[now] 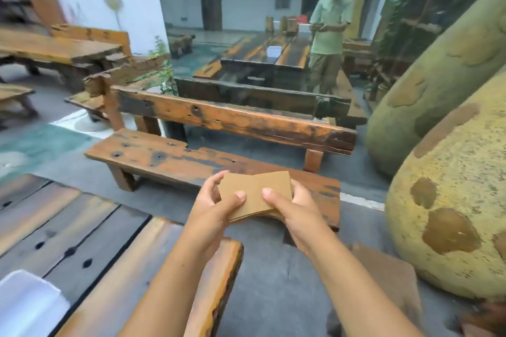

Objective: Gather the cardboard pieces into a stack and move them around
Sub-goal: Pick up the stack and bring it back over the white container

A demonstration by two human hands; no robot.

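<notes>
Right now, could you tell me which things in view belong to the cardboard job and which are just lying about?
Job:
- cardboard stack, slightly fanned
- left hand and right hand, both holding it

Lying about:
- wooden bench
- plank table
- white box on the table
- big yellow gourd

Soft, even daylight with barely any shadows; edges bend fisheye-style, and the left side's smeared with blur.
</notes>
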